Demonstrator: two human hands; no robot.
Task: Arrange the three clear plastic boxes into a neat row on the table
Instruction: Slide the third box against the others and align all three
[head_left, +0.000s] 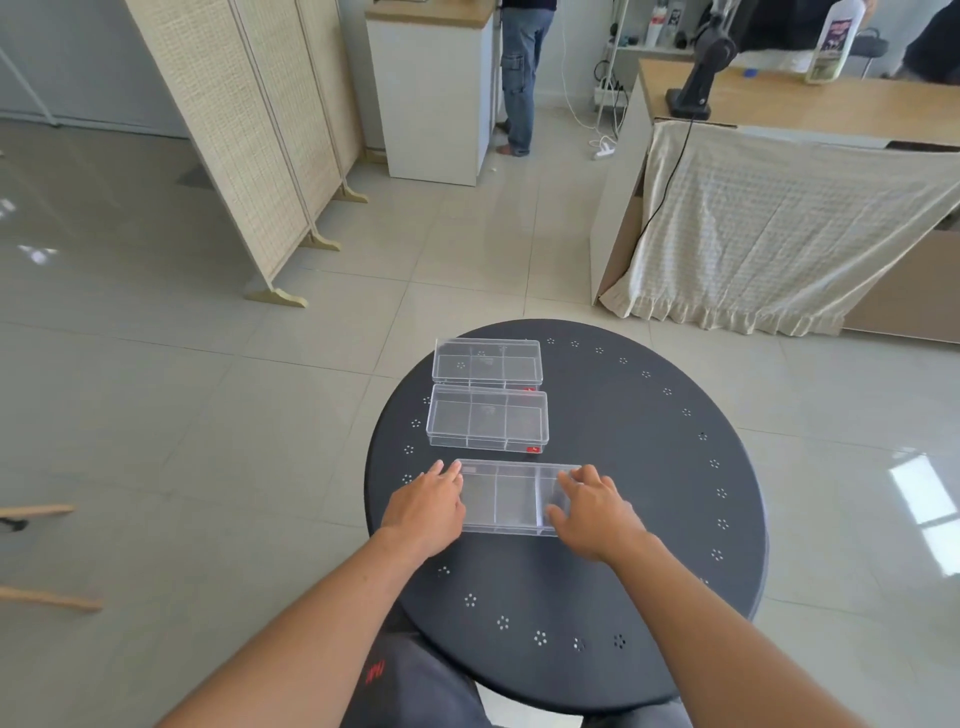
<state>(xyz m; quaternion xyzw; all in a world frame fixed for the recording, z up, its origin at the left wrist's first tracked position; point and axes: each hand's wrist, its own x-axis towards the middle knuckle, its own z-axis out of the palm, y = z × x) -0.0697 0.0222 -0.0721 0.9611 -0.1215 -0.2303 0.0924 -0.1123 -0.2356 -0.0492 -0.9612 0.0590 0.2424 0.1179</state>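
Three clear plastic boxes lie on a round black table (649, 519), lined up one behind another away from me. The far box (487, 364) and the middle box (487, 420) each show a small red label at the right front corner. The near box (511, 498) sits a little further right than the other two. My left hand (426, 512) presses against its left end, fingers flat on the table. My right hand (597, 512) holds its right end, fingers over the top.
The table's right half and near part are bare, with small perforated flower holes around the rim. Beyond lie a tiled floor, a folding screen at the left, a cloth-draped counter at the right, and a person standing by a white cabinet far back.
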